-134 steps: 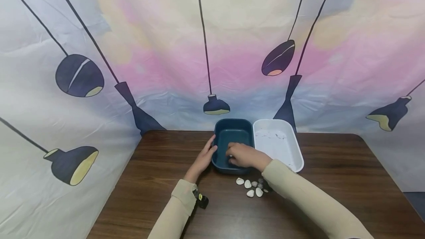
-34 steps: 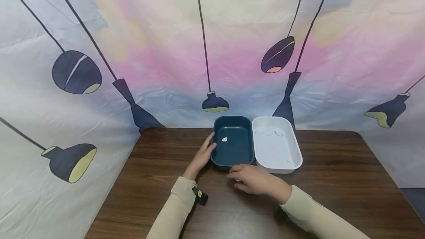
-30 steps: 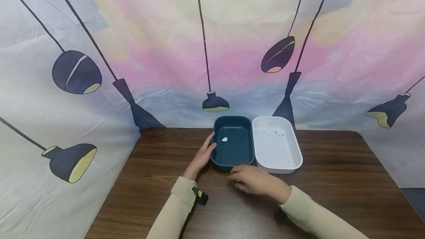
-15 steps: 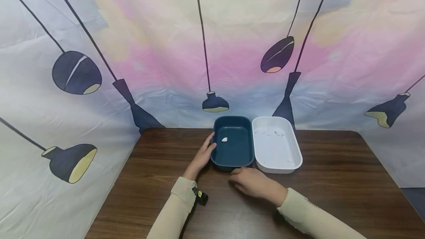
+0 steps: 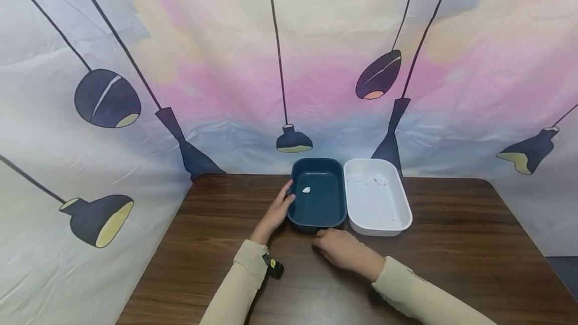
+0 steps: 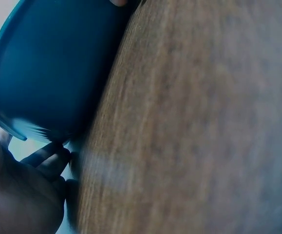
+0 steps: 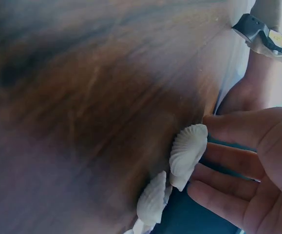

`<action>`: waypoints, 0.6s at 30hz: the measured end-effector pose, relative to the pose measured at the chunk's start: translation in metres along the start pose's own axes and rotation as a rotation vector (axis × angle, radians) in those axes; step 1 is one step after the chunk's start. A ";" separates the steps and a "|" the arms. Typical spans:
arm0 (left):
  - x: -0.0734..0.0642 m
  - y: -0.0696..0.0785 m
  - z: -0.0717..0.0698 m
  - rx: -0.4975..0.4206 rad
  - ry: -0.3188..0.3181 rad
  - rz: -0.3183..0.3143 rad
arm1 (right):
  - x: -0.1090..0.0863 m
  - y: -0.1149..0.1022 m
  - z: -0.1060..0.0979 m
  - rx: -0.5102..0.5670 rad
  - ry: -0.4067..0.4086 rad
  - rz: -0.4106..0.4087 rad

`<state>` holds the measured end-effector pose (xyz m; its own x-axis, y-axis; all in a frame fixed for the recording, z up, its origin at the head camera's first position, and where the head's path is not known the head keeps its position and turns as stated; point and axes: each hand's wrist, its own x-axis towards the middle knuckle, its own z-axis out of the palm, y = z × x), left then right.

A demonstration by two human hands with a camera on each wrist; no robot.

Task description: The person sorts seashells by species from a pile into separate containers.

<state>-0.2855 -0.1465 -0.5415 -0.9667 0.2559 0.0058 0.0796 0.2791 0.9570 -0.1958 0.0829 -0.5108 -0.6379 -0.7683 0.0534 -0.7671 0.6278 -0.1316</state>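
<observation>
My left hand [image 5: 275, 214] rests along the left side of a dark teal rectangular dish [image 5: 317, 209], its fingers straight against the wall. In the left wrist view that hand [image 6: 24, 195] shows at lower left beside the dish. One small white seashell [image 5: 306, 190] lies inside the dish. My right hand [image 5: 338, 250] is down on the table just in front of the dish. The right wrist view shows its thumb and fingertips at a ribbed white seashell [image 7: 188, 151], held between them. A second ribbed seashell [image 7: 151, 200] lies beside it; the head view hides both behind the hand.
A white rectangular dish [image 5: 378, 204] with dark specks inside stands against the teal dish's right side. Both are near the back edge of the brown wooden table [image 5: 235, 199]. A fabric backdrop [image 5: 226, 149] printed with lamps hangs behind. A black wrist device [image 5: 273, 267] sits on the left forearm.
Since the oldest frame, my right hand has left the teal dish, where a seashell now shows, and come down at the shells in front. Lately its fingers drew in slightly. The left hand stays put.
</observation>
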 end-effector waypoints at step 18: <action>-0.001 0.001 0.000 0.014 0.004 -0.018 | 0.006 -0.011 -0.001 -0.061 -0.036 0.011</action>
<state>-0.2849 -0.1464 -0.5406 -0.9688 0.2475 -0.0101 0.0659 0.2968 0.9527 -0.1917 0.0714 -0.5080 -0.6440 -0.7648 0.0163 -0.7637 0.6416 -0.0716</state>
